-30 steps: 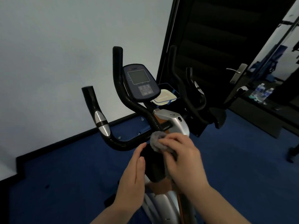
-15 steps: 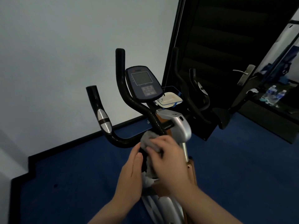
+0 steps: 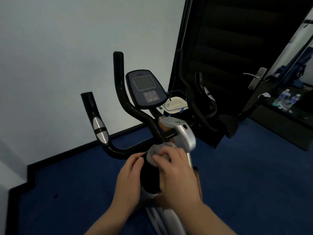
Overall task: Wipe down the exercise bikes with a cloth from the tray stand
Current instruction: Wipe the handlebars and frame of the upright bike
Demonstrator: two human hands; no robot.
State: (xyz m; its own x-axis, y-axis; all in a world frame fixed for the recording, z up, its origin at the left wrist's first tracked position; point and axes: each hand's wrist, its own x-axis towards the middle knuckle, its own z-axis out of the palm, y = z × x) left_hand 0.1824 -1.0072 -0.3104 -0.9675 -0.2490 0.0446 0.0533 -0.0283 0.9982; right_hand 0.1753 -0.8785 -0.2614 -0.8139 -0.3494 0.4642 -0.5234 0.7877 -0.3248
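At the bike's handlebar junction, a right hand bunches a grey cloth in curled fingers, the empty, loosely open left hand steadying the post.

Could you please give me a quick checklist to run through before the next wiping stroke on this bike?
1. Cloth in hand: ok. The right hand grips the grey cloth.
2. Cloth on the bike: ok. It presses on the black stem below the handlebar.
3. Bike steadied: ok. The left hand rests flat against the stem.
4. Path up the handlebar clear: ok, nothing lies on it.
5. Console wiped: cannot tell.
6. Cloth clean enough: cannot tell, mostly hidden by fingers.
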